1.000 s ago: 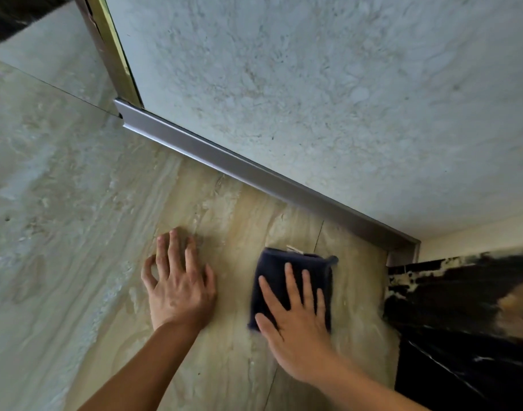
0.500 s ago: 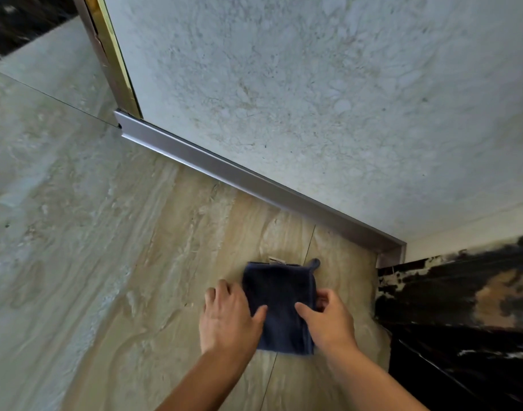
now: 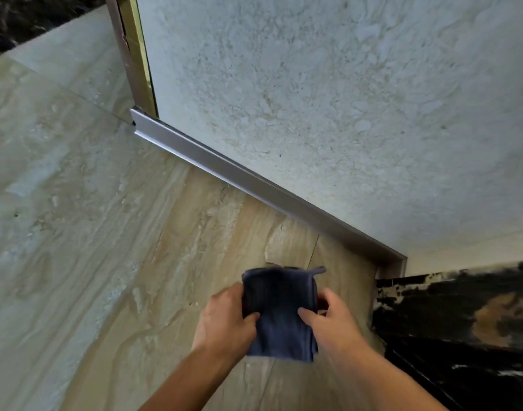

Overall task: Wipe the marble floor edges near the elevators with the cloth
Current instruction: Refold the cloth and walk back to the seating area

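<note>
- Now both hands hold the cloth (image 3: 279, 318), a dark blue folded rectangle. It sits low in the middle of the view, over the marble floor (image 3: 129, 262).
- The left hand (image 3: 224, 320) grips the cloth's left edge. Its thumb lies on top of the fabric, and its curled fingers go under or behind the edge, out of sight.
- The right hand (image 3: 333, 320) grips the right edge in the same way, with the thumb on the top face and the other fingers curled round the side.
- The two thumbs point toward each other across the cloth, with bare fabric between them.
- A small loop (image 3: 319, 269) sticks out at the cloth's far right corner.
- Whether the cloth's underside touches the floor cannot be told, as its near edge is blurred.
- The floor is beige, veined stone, and a thin joint line (image 3: 312, 256) runs from the far side down under the cloth.
- Beyond the cloth, a metal skirting strip (image 3: 254, 185) runs on a slant from far left to near right, along the foot of a pale, speckled wall (image 3: 313, 99). The cloth is near the strip's right end but apart from it.
- At the strip's left end, a brass trim (image 3: 138, 54) rises up the wall's edge.
- Right of the hands stands a dark marble panel (image 3: 462, 321), black with tan patches. It is near the right hand but not touching it.
</note>
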Motion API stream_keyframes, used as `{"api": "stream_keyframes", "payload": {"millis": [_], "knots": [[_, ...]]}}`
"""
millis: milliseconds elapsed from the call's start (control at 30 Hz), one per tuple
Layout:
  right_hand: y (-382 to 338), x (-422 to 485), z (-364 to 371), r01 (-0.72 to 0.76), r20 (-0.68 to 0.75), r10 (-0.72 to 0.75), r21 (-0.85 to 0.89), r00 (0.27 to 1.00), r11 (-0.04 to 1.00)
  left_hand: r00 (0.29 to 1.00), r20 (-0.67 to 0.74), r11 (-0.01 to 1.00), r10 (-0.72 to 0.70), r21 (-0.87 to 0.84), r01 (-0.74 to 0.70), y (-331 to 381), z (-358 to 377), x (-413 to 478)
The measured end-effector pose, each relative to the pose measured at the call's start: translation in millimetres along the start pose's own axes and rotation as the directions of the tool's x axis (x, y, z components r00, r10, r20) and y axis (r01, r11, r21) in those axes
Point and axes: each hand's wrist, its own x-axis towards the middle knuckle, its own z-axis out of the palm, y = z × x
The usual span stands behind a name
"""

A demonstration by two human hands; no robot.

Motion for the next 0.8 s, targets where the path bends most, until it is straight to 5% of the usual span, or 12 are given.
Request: {"api": "stream_keyframes", "payload": {"millis": [233,467,800], "knots": [[-118,-141,-43,0.184,0.179,-0.166,-0.085,0.970,0.979,0.971,-0.129,0.910,-0.199,-0.393,0.134,31,-150,-134],[-307,-436,-69,0.354,0.304,-0.290,-0.180,0.907,0.918,0.878,-0.205,0.794,-0.432,-0.548,0.263,87,-390,-374],[-515,-786,-46,0.581,0.450,-0.540,0.056,0.711,0.812,0.686,-0.514,0.758,-0.515,-0.647,0.083,103,-703,-659]]}}
